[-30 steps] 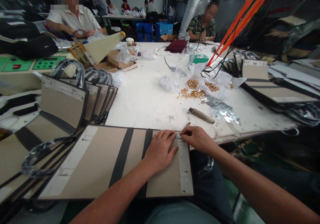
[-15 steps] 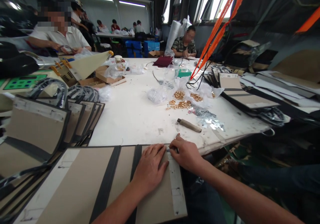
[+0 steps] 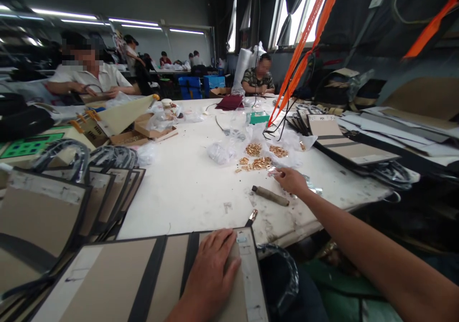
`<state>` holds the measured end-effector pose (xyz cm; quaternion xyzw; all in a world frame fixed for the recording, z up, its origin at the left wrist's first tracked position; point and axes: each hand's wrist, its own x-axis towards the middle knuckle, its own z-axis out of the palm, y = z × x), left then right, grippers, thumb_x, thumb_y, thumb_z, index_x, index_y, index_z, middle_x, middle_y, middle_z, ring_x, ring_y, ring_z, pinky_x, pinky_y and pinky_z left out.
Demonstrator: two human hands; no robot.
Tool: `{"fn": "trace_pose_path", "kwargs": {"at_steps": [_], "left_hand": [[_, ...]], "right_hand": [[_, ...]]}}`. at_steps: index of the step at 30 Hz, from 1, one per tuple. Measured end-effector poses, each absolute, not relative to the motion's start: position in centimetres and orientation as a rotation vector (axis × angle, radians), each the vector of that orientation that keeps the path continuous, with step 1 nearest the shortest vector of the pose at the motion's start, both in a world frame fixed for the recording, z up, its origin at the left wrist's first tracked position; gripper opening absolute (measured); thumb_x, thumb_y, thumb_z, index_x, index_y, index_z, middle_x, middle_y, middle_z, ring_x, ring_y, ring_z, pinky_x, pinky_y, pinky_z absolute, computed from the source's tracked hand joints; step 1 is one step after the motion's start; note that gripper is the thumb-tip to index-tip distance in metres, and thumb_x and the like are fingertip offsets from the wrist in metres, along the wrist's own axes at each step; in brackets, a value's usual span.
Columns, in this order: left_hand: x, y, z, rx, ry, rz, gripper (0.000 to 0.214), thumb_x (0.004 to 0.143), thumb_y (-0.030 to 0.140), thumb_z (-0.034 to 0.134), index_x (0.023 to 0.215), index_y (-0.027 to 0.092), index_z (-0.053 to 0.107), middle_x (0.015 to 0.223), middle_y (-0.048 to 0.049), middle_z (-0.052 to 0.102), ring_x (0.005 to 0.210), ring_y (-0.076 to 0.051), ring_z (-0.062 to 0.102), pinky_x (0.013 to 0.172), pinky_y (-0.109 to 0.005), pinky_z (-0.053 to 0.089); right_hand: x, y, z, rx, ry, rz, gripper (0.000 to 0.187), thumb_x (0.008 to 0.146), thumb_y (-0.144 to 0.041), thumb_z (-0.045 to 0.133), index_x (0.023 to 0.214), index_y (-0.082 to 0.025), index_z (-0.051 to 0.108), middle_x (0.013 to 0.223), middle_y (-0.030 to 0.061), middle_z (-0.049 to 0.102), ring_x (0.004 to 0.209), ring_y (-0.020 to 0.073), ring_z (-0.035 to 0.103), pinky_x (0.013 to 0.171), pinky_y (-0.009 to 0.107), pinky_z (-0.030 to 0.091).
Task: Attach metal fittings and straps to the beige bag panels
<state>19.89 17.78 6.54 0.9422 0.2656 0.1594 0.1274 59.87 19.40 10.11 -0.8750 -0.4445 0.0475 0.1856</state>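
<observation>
A beige panel edged in black lies at the near edge of a white table, crossed by two dark bands and carrying two white strips marked with dark drawn lines. The worker's left hand rests flat on it, four fingers close together and the thumb apart. One small silver plate sits on the right-hand strip; one gold clasp shows just beyond the far right corner. The right hand reaches, fingers bent, to a scatter of silver pieces; whether its fingertips grip anything cannot be told. Three main heaps of gold fittings glint beyond, near one brown stick. Two blue crates stand behind. Markings on the green control panel at left are too small to read.
</observation>
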Motion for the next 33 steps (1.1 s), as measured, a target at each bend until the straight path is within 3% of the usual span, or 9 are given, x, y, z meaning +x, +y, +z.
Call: {"fn": "trace_pose_path", "kwargs": {"at_steps": [7, 16, 20, 23, 27, 33], "left_hand": [[19.9, 17.8, 6.2, 2.747, 0.784, 0.464, 0.056, 0.099, 0.034, 0.059, 0.154, 0.029, 0.047, 0.153, -0.0062, 0.056, 0.140, -0.030, 0.052, 0.117, -0.053, 0.048], [20.0, 17.6, 7.0, 2.716, 0.776, 0.433, 0.053, 0.100, 0.032, 0.057, 0.152, 0.025, 0.049, 0.152, -0.0081, 0.055, 0.140, -0.030, 0.049, 0.119, -0.055, 0.044], [20.4, 17.0, 7.7, 2.653, 0.770, 0.422, 0.052, 0.099, 0.033, 0.059, 0.149, 0.022, 0.051, 0.150, -0.0090, 0.056, 0.139, -0.029, 0.048, 0.120, -0.054, 0.040], [20.5, 16.8, 7.9, 2.617, 0.753, 0.433, 0.052, 0.098, 0.034, 0.062, 0.147, 0.023, 0.053, 0.148, -0.0089, 0.058, 0.137, -0.028, 0.049, 0.119, -0.051, 0.039], [20.5, 16.6, 8.0, 2.604, 0.752, 0.450, 0.050, 0.098, 0.037, 0.061, 0.146, 0.024, 0.054, 0.145, -0.0093, 0.059, 0.135, -0.029, 0.050, 0.118, -0.051, 0.038], [20.4, 16.3, 7.8, 2.623, 0.749, 0.439, 0.049, 0.099, 0.037, 0.060, 0.145, 0.021, 0.055, 0.147, -0.0092, 0.058, 0.137, -0.029, 0.048, 0.118, -0.050, 0.038]], "right_hand": [[60.4, 22.5, 9.0, -2.500, -1.287, 0.191, 0.027, 0.089, -0.040, 0.066, 0.108, -0.028, 0.082, 0.123, 0.0087, 0.074, 0.108, 0.0292, 0.066, 0.078, 0.032, 0.045], [60.4, 22.1, 10.3, -2.271, -1.095, 0.287, 0.019, 0.079, -0.031, 0.069, 0.090, -0.019, 0.079, 0.092, 0.0071, 0.078, 0.086, 0.0234, 0.069, 0.072, 0.030, 0.050], [57.4, 18.6, 12.2, -2.066, -1.104, 0.432, 0.036, 0.085, -0.041, 0.064, 0.103, -0.013, 0.075, 0.089, 0.0097, 0.077, 0.079, 0.0213, 0.069, 0.067, 0.030, 0.054], [52.4, 14.4, 13.1, -1.859, -1.216, 0.706, 0.038, 0.083, -0.049, 0.071, 0.101, -0.015, 0.075, 0.083, 0.0069, 0.075, 0.072, 0.0194, 0.067, 0.066, 0.030, 0.055], [44.3, 8.8, 12.7, -1.665, -1.384, 1.172, 0.026, 0.083, -0.045, 0.073, 0.088, -0.020, 0.077, 0.076, 0.0014, 0.071, 0.070, 0.0180, 0.063, 0.066, 0.029, 0.050], [39.2, 6.3, 9.8, -1.707, -1.614, 1.102, 0.015, 0.087, -0.030, 0.063, 0.083, -0.023, 0.075, 0.078, -0.0015, 0.071, 0.075, 0.0182, 0.062, 0.070, 0.028, 0.045]]}}
